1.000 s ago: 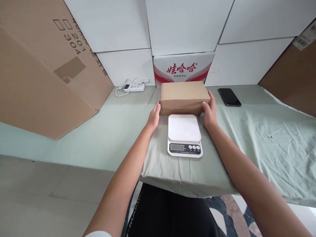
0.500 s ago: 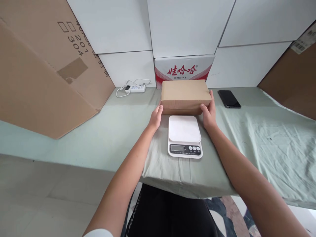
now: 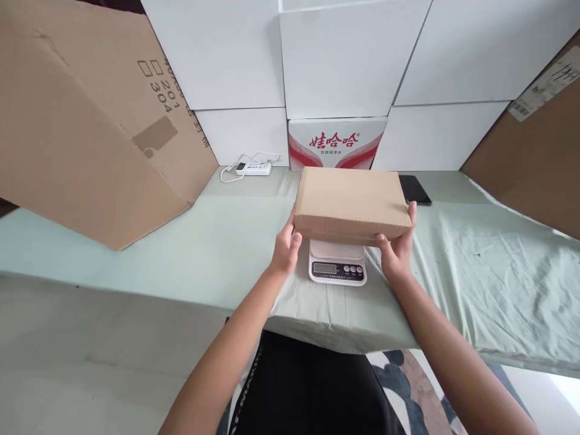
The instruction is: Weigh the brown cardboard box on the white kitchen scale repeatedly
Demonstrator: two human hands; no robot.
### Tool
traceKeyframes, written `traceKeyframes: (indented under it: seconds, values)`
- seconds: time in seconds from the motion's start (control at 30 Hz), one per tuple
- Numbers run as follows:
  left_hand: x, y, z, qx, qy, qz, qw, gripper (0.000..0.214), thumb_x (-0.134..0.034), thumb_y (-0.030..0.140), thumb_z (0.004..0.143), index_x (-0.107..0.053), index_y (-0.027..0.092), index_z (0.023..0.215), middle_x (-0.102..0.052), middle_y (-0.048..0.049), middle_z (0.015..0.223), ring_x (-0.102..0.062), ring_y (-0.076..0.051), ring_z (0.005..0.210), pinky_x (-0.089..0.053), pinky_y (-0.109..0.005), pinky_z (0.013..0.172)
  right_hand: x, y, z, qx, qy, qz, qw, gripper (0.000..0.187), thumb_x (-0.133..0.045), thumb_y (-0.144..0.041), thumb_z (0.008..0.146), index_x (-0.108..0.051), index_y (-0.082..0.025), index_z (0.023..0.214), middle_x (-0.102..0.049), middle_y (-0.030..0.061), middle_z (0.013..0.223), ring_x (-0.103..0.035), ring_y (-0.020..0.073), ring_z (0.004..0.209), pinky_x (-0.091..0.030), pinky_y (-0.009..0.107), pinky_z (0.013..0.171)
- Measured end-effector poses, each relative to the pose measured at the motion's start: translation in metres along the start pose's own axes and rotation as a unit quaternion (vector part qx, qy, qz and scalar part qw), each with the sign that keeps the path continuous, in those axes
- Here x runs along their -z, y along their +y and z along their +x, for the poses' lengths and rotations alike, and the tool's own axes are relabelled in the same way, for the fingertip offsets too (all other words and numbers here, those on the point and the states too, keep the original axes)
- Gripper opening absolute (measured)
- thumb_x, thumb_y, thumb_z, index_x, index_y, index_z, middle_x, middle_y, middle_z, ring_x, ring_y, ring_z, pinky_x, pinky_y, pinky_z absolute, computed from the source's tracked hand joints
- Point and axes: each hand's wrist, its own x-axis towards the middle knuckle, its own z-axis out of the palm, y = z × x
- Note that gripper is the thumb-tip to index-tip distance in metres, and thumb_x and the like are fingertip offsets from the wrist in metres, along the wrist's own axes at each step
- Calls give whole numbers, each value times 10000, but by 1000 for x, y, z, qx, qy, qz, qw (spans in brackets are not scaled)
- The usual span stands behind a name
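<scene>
Between my two hands is a closed brown cardboard box (image 3: 351, 196). My left hand (image 3: 286, 246) grips its left end, and my right hand (image 3: 399, 251) grips the right end with the thumb on the front face. The box covers the back part of a white digital kitchen scale (image 3: 338, 273), whose display and buttons face me. Whether the box touches the scale's platform I cannot tell. No digits can be made out on the display.
A black phone (image 3: 415, 190) lies behind the box's right end. To the left rests a white power strip (image 3: 254, 169) with a cable. Large cardboard sheets (image 3: 104, 139) stand at both sides, and a red-and-white carton (image 3: 335, 144) stands at the back of the cloth-covered table (image 3: 217, 241).
Both hands have lifted the cardboard box and brought it towards me, from behind the scale to over its platform. The camera view has shifted a little.
</scene>
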Motion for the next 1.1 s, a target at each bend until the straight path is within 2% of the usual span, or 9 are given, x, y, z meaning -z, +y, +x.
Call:
traceKeyframes:
  seconds: [0.1,0.2,0.37,0.57,0.73,0.8,0.87,0.97,1.1]
  values:
    - [0,3,-17,15,1,-8,1000,962,-454,960,1020,-580,329,1735,-621,-115,1801,-430,-422,1785,-338,-579,1490,2,2,-10,-3,0,4,1000,1181,-771,-848,846,-293,-401,1829,-311,101,1940,-284,457,1832,-179,756,1503]
    - [-1,3,-24,30,7,-9,999,1002,-446,972,1013,-566,300,1746,-584,-128,1831,-410,-426,1795,-322,-588,1496,-1,1,-9,2,-1,13,1000,1154,-767,-814,866,-307,-382,1832,-362,121,1908,-328,461,1811,-192,752,1500]
    - [-1,2,-25,42,11,-7,999,1024,-452,984,1002,-544,303,1760,-590,-131,1828,-383,-429,1808,-330,-613,1487,-4,-6,-6,-2,5,10,1000,1078,-738,-831,863,-389,-402,1789,-441,113,1853,-438,462,1742,-267,748,1479]
    - [-1,2,-24,42,14,0,999,1032,-438,988,1003,-544,298,1763,-560,-124,1852,-372,-419,1815,-347,-593,1482,-3,-14,-6,-13,9,6,1000,1058,-712,-848,867,-411,-371,1762,-395,111,1886,-394,463,1760,-283,745,1474]
    - [-1,2,-25,37,14,-3,999,1012,-448,975,1014,-551,303,1764,-530,-113,1872,-359,-417,1820,-337,-596,1490,-3,-16,-6,-8,16,13,1000,1007,-697,-832,877,-452,-369,1737,-489,120,1799,-420,461,1732,-304,746,1447]
    - [0,-1,-24,39,22,-6,999,1018,-453,972,1016,-544,295,1770,-498,-108,1892,-355,-408,1822,-330,-580,1496,-3,-17,-4,-20,25,23,999,998,-683,-836,877,-476,-355,1727,-550,130,1719,-484,461,1668,-352,746,1405]
    - [2,-6,-23,48,47,-11,998,1045,-463,978,1009,-526,279,1783,-460,-111,1912,-352,-396,1824,-315,-548,1505,-2,-18,0,-47,56,59,996,998,-661,-847,870,-488,-354,1720,-616,126,1593,-583,433,1540,-436,709,1330]
    - [4,-14,-21,73,101,-24,992,1070,-450,992,1002,-499,282,1801,-417,-102,1932,-340,-371,1830,-296,-501,1513,-2,-21,9,-105,127,146,975,975,-649,-825,857,-486,-380,1709,-644,96,1420,-668,349,1329,-552,564,1147]
    - [7,-21,-18,90,139,-38,985,997,-398,974,1031,-507,340,1793,-408,-57,1939,-328,-340,1834,-312,-484,1507,-3,-26,17,-160,169,208,950,861,-636,-777,867,-557,-387,1630,-626,69,1290,-667,268,1153,-536,401,949]
